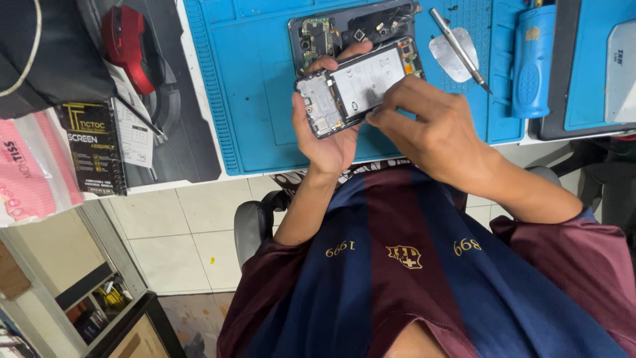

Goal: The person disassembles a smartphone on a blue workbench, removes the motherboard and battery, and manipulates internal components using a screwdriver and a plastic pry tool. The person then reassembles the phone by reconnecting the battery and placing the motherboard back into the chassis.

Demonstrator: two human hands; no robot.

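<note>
My left hand (324, 136) holds an opened smartphone (354, 89) from below, its back off so the white battery and grey circuit boards show. The phone is tilted above a blue work mat (258, 99). My right hand (430, 126) reaches in from the right, its fingertips pinched at the phone's lower edge near the battery; whether they hold anything small I cannot tell. A second dark phone shell (354, 26) with exposed parts lies on the mat just behind.
A metal pry tool (458, 48) and a thin metal pick lie on the mat at right, beside a blue cylindrical tool (533, 59). At left are a red device (127, 43), a black box (93, 147) and a pink packet (23, 176). A chair armrest (255, 225) is below.
</note>
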